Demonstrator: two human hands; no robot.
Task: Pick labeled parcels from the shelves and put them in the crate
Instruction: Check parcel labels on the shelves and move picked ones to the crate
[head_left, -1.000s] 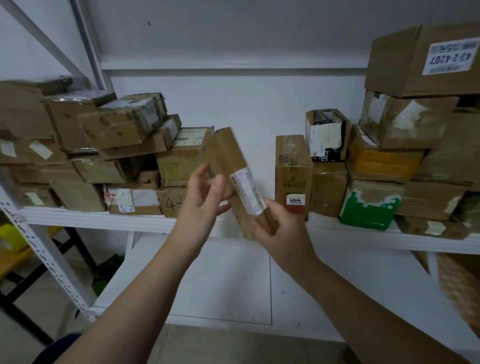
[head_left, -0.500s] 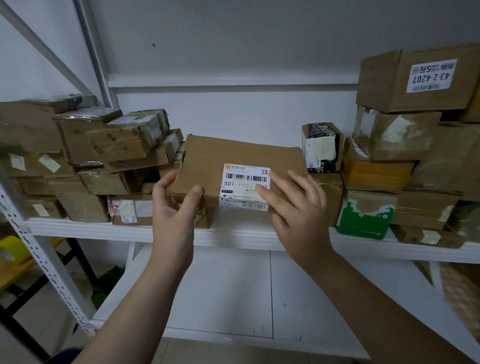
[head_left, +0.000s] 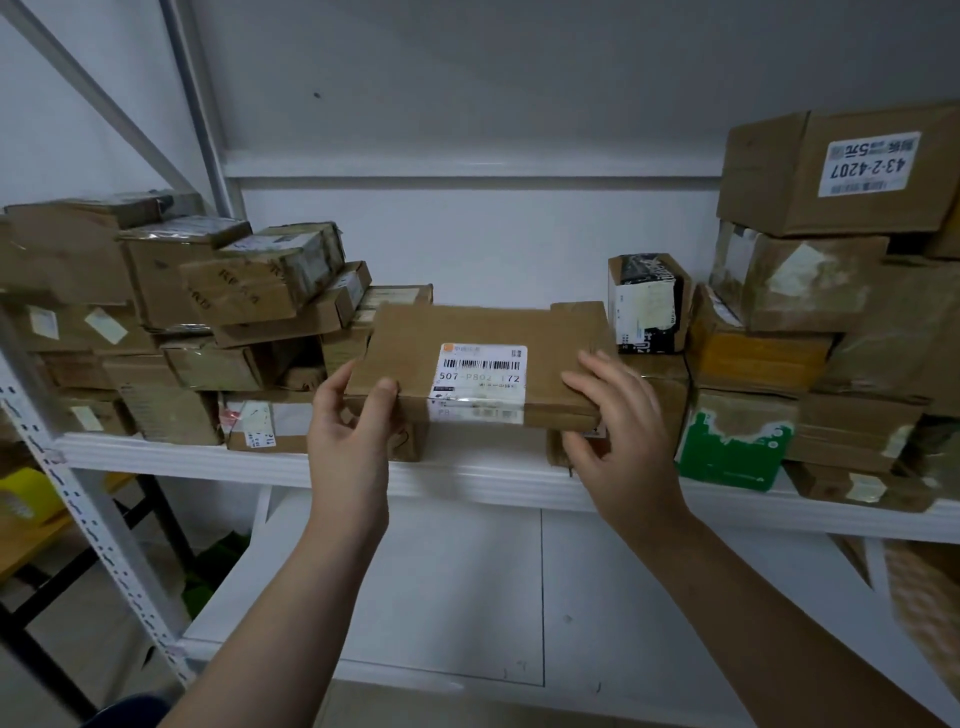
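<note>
A flat brown cardboard parcel (head_left: 467, 332) with a white barcode label (head_left: 480, 371) lies level in front of the white shelf (head_left: 467, 483), label facing up. My left hand (head_left: 348, 436) grips its front left corner, thumb on top. My right hand (head_left: 618, 441) holds the front right corner, fingers over the top and thumb below. No crate is in view.
Stacked brown boxes (head_left: 208, 312) fill the shelf's left end. More boxes (head_left: 810, 312) pile up on the right, topped by a large box (head_left: 779, 171) with a label, and a green-and-white box (head_left: 732, 447) stands below. A lower white shelf (head_left: 441, 597) and a perforated upright (head_left: 104, 545) lie nearer me.
The parcel went from standing on edge to lying flat with its label up. My right hand slid off the label to the right corner.
</note>
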